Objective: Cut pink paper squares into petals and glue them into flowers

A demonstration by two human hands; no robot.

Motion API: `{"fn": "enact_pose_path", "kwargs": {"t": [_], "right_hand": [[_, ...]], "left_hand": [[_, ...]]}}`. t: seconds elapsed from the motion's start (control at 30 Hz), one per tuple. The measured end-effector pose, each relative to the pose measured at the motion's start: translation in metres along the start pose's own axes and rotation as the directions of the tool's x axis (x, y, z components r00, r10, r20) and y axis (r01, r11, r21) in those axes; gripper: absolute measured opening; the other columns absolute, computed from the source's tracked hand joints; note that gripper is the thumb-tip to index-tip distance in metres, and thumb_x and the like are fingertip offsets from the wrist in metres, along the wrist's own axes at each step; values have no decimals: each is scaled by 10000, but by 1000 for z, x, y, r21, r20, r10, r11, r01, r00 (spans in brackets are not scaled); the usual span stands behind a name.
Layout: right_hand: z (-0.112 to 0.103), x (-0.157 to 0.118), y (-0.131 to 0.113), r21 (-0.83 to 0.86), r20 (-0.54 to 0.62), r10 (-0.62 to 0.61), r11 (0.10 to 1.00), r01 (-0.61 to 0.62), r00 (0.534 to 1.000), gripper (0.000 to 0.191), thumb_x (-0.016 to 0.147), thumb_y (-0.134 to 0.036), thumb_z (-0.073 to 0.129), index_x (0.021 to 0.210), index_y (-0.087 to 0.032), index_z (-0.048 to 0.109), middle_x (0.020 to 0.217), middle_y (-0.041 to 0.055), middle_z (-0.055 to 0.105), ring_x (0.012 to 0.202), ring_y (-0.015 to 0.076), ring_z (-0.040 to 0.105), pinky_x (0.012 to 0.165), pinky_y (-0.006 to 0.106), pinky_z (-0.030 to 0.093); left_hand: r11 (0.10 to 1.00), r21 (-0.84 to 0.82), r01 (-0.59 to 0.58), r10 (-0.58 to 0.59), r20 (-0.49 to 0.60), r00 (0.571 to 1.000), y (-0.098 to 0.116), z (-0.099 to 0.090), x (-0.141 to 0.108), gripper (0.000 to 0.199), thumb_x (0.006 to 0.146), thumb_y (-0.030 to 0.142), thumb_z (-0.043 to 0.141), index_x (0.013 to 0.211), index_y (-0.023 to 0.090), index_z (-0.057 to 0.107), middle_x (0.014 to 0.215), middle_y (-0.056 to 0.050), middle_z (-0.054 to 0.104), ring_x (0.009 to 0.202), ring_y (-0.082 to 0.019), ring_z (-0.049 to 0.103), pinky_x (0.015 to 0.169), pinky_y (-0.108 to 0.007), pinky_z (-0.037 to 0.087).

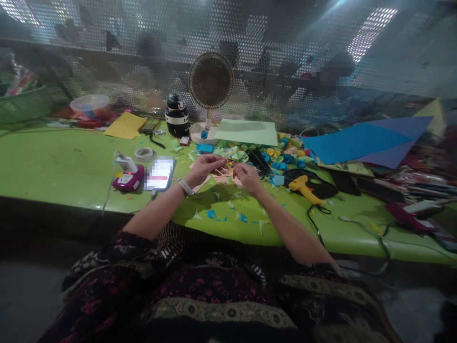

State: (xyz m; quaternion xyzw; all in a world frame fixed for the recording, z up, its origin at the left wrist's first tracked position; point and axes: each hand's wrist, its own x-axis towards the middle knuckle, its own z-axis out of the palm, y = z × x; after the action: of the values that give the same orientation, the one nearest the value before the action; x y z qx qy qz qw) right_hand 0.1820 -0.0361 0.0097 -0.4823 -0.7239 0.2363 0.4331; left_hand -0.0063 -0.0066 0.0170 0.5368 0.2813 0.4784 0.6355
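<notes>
1. While the head view takes in a long green table point(71, 166), the left hand point(204, 169) and the right hand point(249, 179) come close together at the middle of the frame, above the tabletop.
2. The fingertips of each hand are drawn together in a pinching pose, facing one another; whatever may be between them is too small to make out, so I cannot tell what either hand is grasping.
3. Peach paper pieces point(220, 179) lie just below the hands, in the centre of the frame, partly hidden by the fingers.
4. A pale band point(186, 187) circles the left wrist.
5. Below centre, blue paper scraps point(211, 215) are scattered near the table's front edge.
6. Right of the hands sit a black object point(260, 161), a heap of coloured paper pieces point(273, 152) and a yellow glue gun point(305, 189).
7. Left of centre are a lit phone point(160, 174), its screen blurred out, a purple box point(129, 179) with a white plug on it, and a roll of tape point(153, 153).
8. In the upper middle, a fan point(210, 81) stands beside a dark bottle point(176, 119), with a light green sheet point(246, 132) to its right.
9. At the right, a blue sheet point(357, 140) overlaps a violet sheet point(396, 152); a yellow sheet point(124, 125) lies upper left.
</notes>
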Motion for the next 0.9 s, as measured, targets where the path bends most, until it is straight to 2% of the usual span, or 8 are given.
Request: {"fn": "enact_pose_path", "kwargs": {"t": [0.2,0.33,0.4,0.53,0.6,0.7,0.9], "right_hand": [[1,0,3,12,40,34,999,-34,999,632,881,-755,403,598,-206,537,498,-41,387,495,115,371,533,275,298],[3,-1,2,47,69,28,998,-31,997,648,884,-767,370,599,-208,531,492,-37,378,504,123,387,527,274,308],[5,-2,0,34,46,11,999,-13,999,622,897,-748,374,653,-206,557,526,-26,435,533,131,422,543,274,331],[11,-5,-3,-53,-62,-58,997,55,996,504,882,-687,502,902,-197,617,644,-7,562,577,145,486,577,278,375],[12,-5,-3,-122,-84,-119,987,108,989,485,895,-667,498,924,-201,627,690,15,603,605,158,514,600,287,389],[11,-5,-1,-206,-82,-178,966,158,981,490,947,-634,411,858,-209,638,754,48,650,682,179,561,656,296,407],[8,-4,1,-201,-68,-150,970,134,986,451,971,-568,404,895,-203,658,820,62,683,737,190,594,703,301,419]], "left_hand": [[1000,5,7,-7,-2,1000,-3,-1,1,437,592,462,883,801,120,708,717,-35,721,563,-86,632,561,-218,508],[1000,-13,-23,22,-23,999,-1,3,0,455,563,484,892,739,126,675,665,-20,701,533,-77,608,541,-210,491],[998,-19,-54,53,-52,997,0,5,-1,470,546,506,893,697,132,652,617,-7,679,504,-69,584,519,-202,471],[992,4,-128,128,-126,984,-1,8,-1,472,559,528,883,635,141,623,535,15,623,465,-58,539,491,-197,434],[990,22,-136,138,-145,980,-3,8,0,463,570,525,879,632,143,626,537,13,622,469,-60,534,492,-202,430],[992,33,-120,123,-132,984,-6,6,1,436,594,509,873,688,142,657,594,-1,659,498,-64,552,515,-209,441],[993,9,-121,121,-80,989,-7,5,2,392,613,450,881,786,141,714,638,-7,682,524,-71,574,542,-225,458]]}}
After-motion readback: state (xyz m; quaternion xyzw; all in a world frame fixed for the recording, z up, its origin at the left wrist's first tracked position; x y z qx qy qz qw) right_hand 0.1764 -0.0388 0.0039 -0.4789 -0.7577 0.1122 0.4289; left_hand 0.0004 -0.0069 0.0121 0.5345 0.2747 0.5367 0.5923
